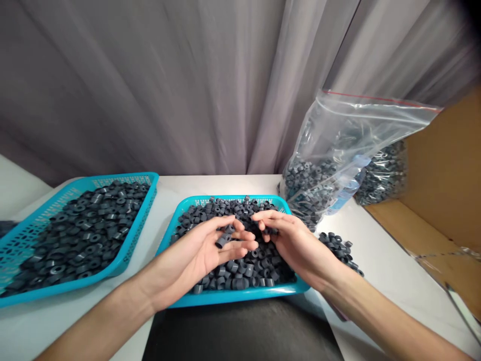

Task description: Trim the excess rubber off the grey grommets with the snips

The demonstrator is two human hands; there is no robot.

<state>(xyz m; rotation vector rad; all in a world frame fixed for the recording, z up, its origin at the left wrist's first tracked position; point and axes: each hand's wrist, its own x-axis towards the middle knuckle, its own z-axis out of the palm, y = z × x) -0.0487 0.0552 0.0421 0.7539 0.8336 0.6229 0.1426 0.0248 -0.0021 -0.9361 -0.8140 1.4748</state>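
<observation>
left fingers [245,245] and right fingers [271,215] each curl loosely around dark rings [221,242] above the basket [240,298].

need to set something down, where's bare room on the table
White tabletop lies bare between the left basket and middle basket, and in a strip between the middle basket and the curtain. The black surface before the middle basket looks free too. Crowded: the right, with the zip bag, bottle and loose dark pieces.

smooth plastic rings [242,283], glossy plastic basket [240,297], shiny plastic bag [338,130], matt cloth curtain [150,90].
</observation>
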